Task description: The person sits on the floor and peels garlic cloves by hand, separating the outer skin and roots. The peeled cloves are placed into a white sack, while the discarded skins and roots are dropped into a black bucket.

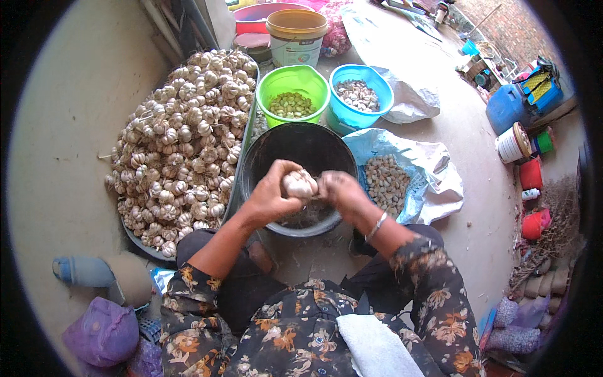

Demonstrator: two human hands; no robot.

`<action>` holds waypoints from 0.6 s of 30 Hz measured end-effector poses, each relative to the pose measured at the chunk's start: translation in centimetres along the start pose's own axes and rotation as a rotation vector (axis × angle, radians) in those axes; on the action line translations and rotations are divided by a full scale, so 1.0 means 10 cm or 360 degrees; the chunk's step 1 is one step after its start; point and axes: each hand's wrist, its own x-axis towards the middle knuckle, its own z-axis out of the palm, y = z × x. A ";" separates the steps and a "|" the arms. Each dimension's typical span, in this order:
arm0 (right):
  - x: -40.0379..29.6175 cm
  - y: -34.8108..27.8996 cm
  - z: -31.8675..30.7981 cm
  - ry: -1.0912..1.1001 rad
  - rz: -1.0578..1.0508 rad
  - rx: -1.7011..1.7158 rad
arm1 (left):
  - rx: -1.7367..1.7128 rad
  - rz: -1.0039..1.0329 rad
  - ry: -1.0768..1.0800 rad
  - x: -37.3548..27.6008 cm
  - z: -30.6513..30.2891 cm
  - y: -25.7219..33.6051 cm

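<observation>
My left hand grips a whitish garlic bulb above the black bucket. At the bulb's right side is my right hand, its fingers curled and blurred by motion. Whether it pinches the bulb or a bit of its stalk is unclear. A silver bangle circles the right wrist. Dry scraps lie low in the bucket, partly hidden by the hands. To the left, whole garlic bulbs are heaped in a large tub. Loose cloves rest in an opened white-and-blue woven sack on the right.
Behind the bucket stand a green basin with greenish cloves and a blue basin with pale cloves. A lidless tub is farther back. Red containers and a blue drum line the right side. A purple bundle sits lower left.
</observation>
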 end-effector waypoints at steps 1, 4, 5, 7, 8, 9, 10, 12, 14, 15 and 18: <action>0.20 -0.29 0.30 0.0574 -0.0084 0.0342 | 0.0024 -0.0020 0.0097 -0.04 -0.09 -0.01; 0.37 -1.37 0.56 0.0631 -0.0337 0.0215 | -0.0131 -0.0011 0.0106 -0.04 -0.14 0.19; 0.40 -1.44 0.52 0.0723 -0.0357 0.0131 | -0.0171 0.0024 0.0059 -0.01 -0.13 0.19; 0.30 -1.39 0.51 0.0677 -0.0344 -0.0147 | -0.0188 0.0126 0.0054 -0.03 -0.10 0.22; 0.22 -1.31 0.54 0.0623 -0.0363 -0.0225 | -0.0207 0.0141 0.0028 -0.05 -0.11 0.23; 0.12 -1.20 0.59 0.0566 -0.0381 -0.0302 | -0.0226 0.0156 0.0004 -0.07 -0.14 0.22; -0.02 -1.11 0.64 0.0540 -0.0431 -0.0364 | -0.0247 0.0165 -0.0034 -0.08 -0.14 0.20; -0.29 -1.03 0.77 0.0469 -0.0366 -0.0352 | -0.0227 0.0179 -0.0053 -0.09 -0.12 0.16; -0.41 -0.89 0.81 0.0372 -0.0351 -0.0345 | -0.0168 0.0169 -0.0087 -0.08 -0.10 0.15; -0.45 -0.87 0.89 0.0334 -0.0383 -0.0392 | -0.0055 0.0224 -0.0081 -0.08 -0.10 0.15; -0.46 -0.80 0.95 0.0232 -0.0371 -0.0478 | 0.0287 0.0426 -0.0065 -0.09 -0.02 0.18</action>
